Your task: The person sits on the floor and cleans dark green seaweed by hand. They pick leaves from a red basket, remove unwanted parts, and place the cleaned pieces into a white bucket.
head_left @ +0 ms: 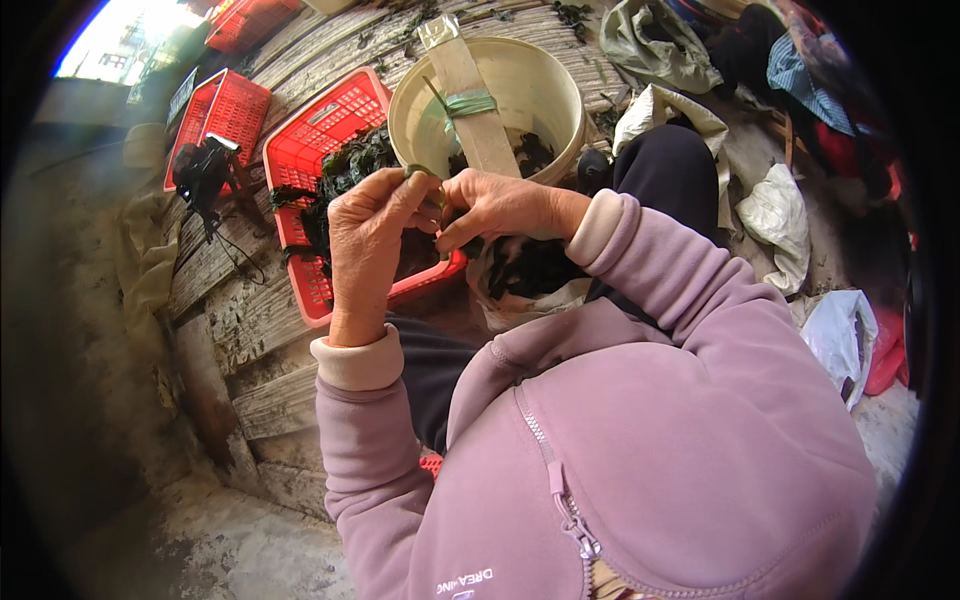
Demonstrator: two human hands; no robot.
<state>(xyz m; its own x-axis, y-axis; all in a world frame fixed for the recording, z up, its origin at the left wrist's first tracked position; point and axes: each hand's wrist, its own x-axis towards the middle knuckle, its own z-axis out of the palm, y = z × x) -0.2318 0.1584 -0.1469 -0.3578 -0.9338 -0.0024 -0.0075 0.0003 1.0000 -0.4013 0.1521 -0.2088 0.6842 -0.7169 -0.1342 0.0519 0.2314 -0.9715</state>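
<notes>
Between my left hand (373,225) and my right hand (506,206), the fingers pinch a small strip of green seaweed (422,172) that is mostly covered by the fingertips. Just behind them stands a cream plastic bucket (559,97). A wooden board (456,69) leans across its mouth, bound with green plastic strapping (471,103) that holds a thin stick. Dark seaweed lies in the bucket's bottom. To the left, a red plastic basket (296,157) carries a heap of dark wet seaweed (360,161). Below my right hand, an opened sack (495,307) contains more dark pieces.
Another red basket (251,97) stands at the far left, with a black bag-like item (201,169) against it. Wooden planks (262,322) form the surface here. Woven sacks (776,225) and a white plastic bag (832,334) lie on the right. Part of another person (814,82) appears at upper right.
</notes>
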